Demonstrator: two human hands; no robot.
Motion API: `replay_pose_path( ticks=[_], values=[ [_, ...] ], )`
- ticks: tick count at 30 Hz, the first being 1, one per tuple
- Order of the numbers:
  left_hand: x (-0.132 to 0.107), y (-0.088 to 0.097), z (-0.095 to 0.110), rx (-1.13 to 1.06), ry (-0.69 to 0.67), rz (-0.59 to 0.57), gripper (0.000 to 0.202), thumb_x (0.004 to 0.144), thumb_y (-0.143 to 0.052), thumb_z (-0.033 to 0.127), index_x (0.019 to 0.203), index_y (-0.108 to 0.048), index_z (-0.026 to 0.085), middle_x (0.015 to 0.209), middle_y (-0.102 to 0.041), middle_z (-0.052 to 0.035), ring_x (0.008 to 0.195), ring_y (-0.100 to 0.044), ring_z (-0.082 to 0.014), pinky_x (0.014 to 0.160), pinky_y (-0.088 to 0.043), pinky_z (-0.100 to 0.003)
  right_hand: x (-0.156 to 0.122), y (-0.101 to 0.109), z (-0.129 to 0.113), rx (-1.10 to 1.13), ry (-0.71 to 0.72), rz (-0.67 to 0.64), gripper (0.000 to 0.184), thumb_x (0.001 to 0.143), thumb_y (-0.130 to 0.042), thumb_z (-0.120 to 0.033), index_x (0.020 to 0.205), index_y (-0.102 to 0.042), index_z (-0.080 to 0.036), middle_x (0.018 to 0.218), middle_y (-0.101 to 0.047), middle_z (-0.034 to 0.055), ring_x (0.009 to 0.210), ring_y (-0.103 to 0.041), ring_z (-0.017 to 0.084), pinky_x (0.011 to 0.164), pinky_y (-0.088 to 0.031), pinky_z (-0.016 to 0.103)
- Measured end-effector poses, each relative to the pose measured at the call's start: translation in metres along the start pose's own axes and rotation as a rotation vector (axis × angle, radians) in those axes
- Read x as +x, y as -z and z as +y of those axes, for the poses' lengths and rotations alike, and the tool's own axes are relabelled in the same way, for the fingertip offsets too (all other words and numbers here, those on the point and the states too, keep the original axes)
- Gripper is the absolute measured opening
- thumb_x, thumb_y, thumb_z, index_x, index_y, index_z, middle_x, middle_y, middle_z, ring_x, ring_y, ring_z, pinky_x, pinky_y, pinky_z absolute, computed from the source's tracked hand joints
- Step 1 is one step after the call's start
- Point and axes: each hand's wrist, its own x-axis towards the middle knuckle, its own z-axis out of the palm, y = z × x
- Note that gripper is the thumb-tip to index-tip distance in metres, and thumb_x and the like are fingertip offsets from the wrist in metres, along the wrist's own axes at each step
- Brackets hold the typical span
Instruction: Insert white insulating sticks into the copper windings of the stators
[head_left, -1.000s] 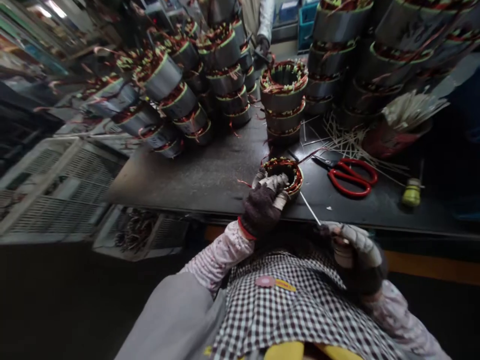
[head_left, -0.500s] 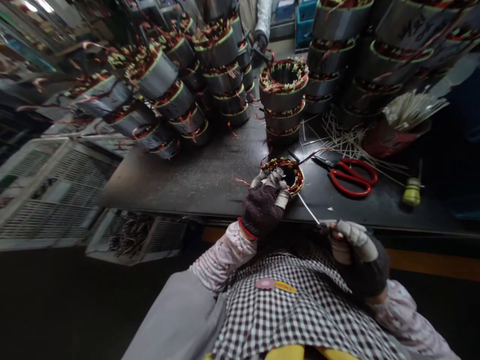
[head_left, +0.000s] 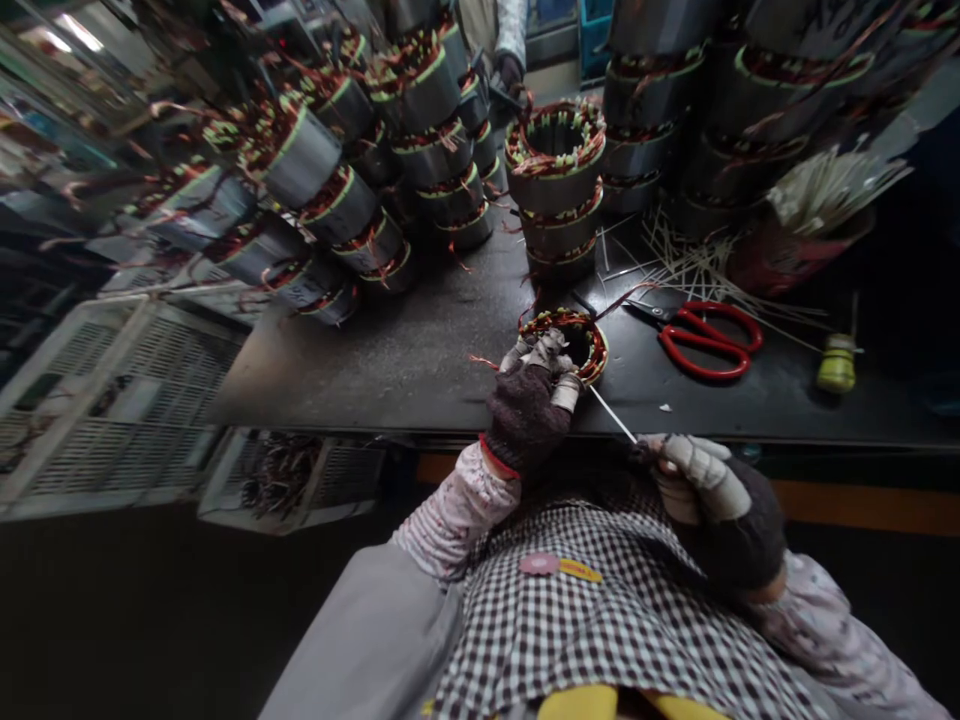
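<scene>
A motor stator [head_left: 600, 352] wound with copper wire sits near the table's front edge. My left hand [head_left: 529, 408], in a dark glove with taped fingertips, grips its near left rim, the fingers bent over the winding and partly covering it. From the stator's near side a white cord [head_left: 612, 412] runs straight down to the right. Its other end is pinched in the closed fingers of my right hand [head_left: 716, 500], which is just off the table edge. Red-handled scissors [head_left: 709, 340] lie right of the stator, blades toward it.
Stacked stators [head_left: 559, 215] stand behind, with more stacks left and right. Loose white strips [head_left: 694, 258] lie by a red container [head_left: 795, 255] full of them. A yellow-green screwdriver handle [head_left: 836, 365] is at right. Crates [head_left: 172, 390] stand left; a co-worker's sleeve [head_left: 511, 30] shows behind.
The view has shifted slightly. Both hands keep nearly the same pose, and the white cord stays straight between the stator and my right hand.
</scene>
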Motion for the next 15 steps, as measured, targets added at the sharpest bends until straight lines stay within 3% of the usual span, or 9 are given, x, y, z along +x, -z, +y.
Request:
replay_pose_path(
  ticks=[5,8,11,13,15],
  values=[
    [-0.001,-0.002,-0.002,0.014,-0.004,-0.009,0.025,0.112,-0.070,0.034,0.127,-0.083,0.019,0.138,-0.088,-0.0167,0.143,-0.080,-0.0342,0.134,-0.059,-0.061,0.003,-0.012,0.013,0.074,0.008,0.009,0.054,0.105,-0.069,-0.008,0.153,-0.073,-0.031,0.101,-0.088,0.0080,0.088,-0.088,0.026,0.071,-0.075,0.034],
    [-0.001,-0.001,-0.002,-0.011,0.013,-0.015,0.025,0.112,-0.071,0.036,0.127,-0.083,0.019,0.139,-0.087,-0.0184,0.145,-0.079,-0.0361,0.133,-0.059,-0.064,-0.005,-0.012,0.014,0.118,-0.102,0.024,0.045,0.106,-0.070,-0.012,0.146,-0.078,-0.032,0.109,-0.089,0.0108,0.097,-0.090,0.028,0.082,-0.078,0.041],
    [-0.002,0.000,-0.002,-0.024,0.010,-0.025,0.027,0.113,-0.071,0.037,0.128,-0.082,0.017,0.140,-0.087,-0.0195,0.145,-0.079,-0.0357,0.133,-0.058,-0.064,-0.020,-0.011,0.013,0.127,-0.093,0.059,0.049,0.106,-0.070,-0.013,0.151,-0.074,-0.030,0.117,-0.089,0.0141,0.105,-0.090,0.031,0.090,-0.079,0.048],
    [-0.002,0.000,-0.002,-0.017,0.004,-0.016,0.027,0.113,-0.071,0.035,0.128,-0.082,0.017,0.139,-0.088,-0.0189,0.143,-0.080,-0.0345,0.134,-0.059,-0.062,-0.025,-0.011,0.012,0.133,-0.064,0.065,0.051,0.105,-0.073,-0.013,0.152,-0.074,-0.031,0.116,-0.089,0.0130,0.106,-0.090,0.031,0.090,-0.079,0.047],
    [-0.002,0.001,-0.002,-0.010,0.004,-0.001,0.026,0.113,-0.071,0.034,0.128,-0.082,0.016,0.137,-0.088,-0.0185,0.143,-0.080,-0.0343,0.133,-0.060,-0.060,-0.023,-0.011,0.012,0.155,-0.142,0.045,0.045,0.105,-0.073,-0.016,0.147,-0.077,-0.032,0.112,-0.089,0.0113,0.105,-0.089,0.029,0.090,-0.078,0.045]
  ],
)
